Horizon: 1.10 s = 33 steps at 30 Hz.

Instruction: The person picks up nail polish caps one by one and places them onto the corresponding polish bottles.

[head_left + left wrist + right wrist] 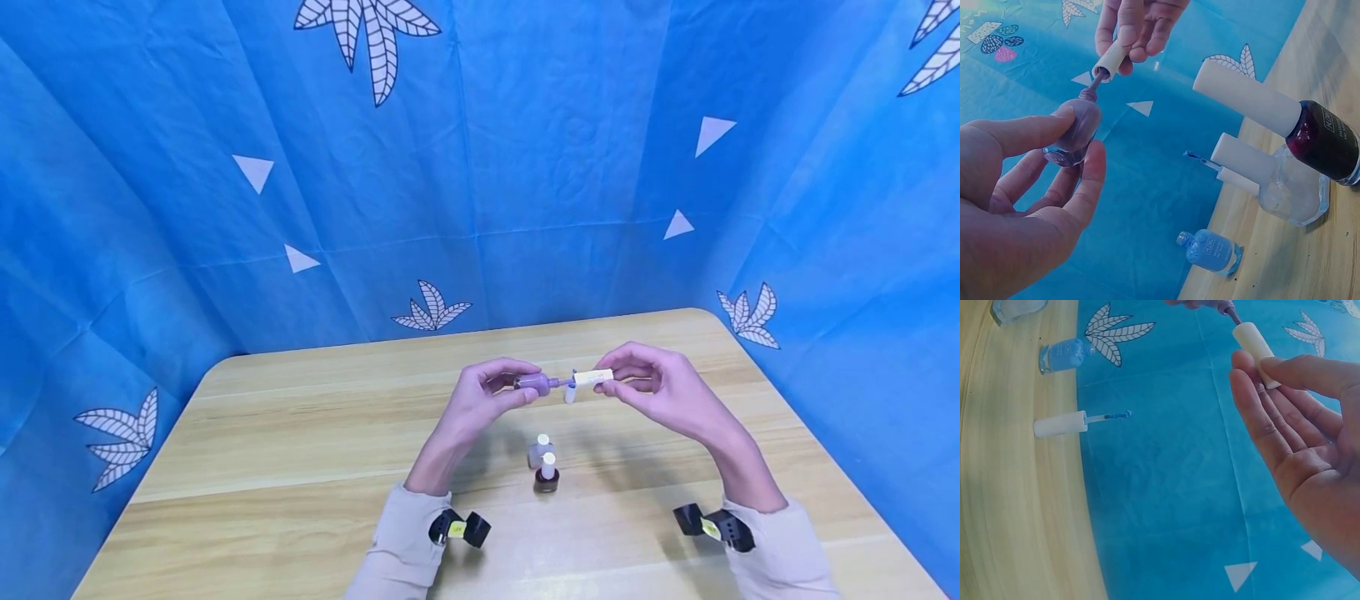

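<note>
My left hand [480, 396] grips a purple nail polish bottle [1082, 128] between thumb and fingers, tipped sideways above the table. Facing it, my right hand [667, 387] pinches the white cap [1254, 349] of that bottle between thumb and fingertips. A purple-coated brush stem [1098, 81] bridges the gap from cap to bottle neck, its tip hidden at the neck. Under the hands, a second white cap [1060, 425] stands on the table with its blue-tipped brush pointing up. An uncapped blue nail polish bottle [1211, 251] stands near it in both wrist views.
Closer to my body stand a capped dark red polish bottle [547, 481] and, just behind it, a capped clear or pale one [538, 453]. The wooden table [300, 433] ends at a blue patterned cloth [525, 167] hanging behind and at the sides.
</note>
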Tool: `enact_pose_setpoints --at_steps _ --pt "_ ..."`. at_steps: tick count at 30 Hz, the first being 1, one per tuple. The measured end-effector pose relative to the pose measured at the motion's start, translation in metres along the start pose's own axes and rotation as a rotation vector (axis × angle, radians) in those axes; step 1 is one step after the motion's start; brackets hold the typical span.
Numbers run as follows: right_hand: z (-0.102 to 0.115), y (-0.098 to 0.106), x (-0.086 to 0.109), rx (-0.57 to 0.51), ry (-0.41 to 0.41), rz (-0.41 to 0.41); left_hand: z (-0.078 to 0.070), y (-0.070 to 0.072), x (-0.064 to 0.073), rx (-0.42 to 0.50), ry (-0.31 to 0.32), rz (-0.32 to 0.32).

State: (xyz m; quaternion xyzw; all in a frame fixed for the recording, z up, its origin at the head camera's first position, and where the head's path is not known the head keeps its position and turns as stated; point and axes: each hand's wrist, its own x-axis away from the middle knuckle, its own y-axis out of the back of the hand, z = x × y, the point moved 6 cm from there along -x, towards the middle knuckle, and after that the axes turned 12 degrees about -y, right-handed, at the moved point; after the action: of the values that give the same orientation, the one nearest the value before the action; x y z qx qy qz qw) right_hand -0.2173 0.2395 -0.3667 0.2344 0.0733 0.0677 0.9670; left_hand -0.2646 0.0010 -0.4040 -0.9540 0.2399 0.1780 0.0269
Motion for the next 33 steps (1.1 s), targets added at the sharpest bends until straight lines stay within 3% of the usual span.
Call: enact_pose_setpoints --at_steps 18,33 --pt "0.0030 -0.0034 -0.0001 0.055 0.047 -0.053 -0.0012 -0.0001 0.0004 -0.013 -0.009 0.005" --pt "0.0064 -0.0056 0.0009 0.027 0.064 -0.056 -0.0024 -0.0016 0.0011 -0.001 -0.003 0.005"
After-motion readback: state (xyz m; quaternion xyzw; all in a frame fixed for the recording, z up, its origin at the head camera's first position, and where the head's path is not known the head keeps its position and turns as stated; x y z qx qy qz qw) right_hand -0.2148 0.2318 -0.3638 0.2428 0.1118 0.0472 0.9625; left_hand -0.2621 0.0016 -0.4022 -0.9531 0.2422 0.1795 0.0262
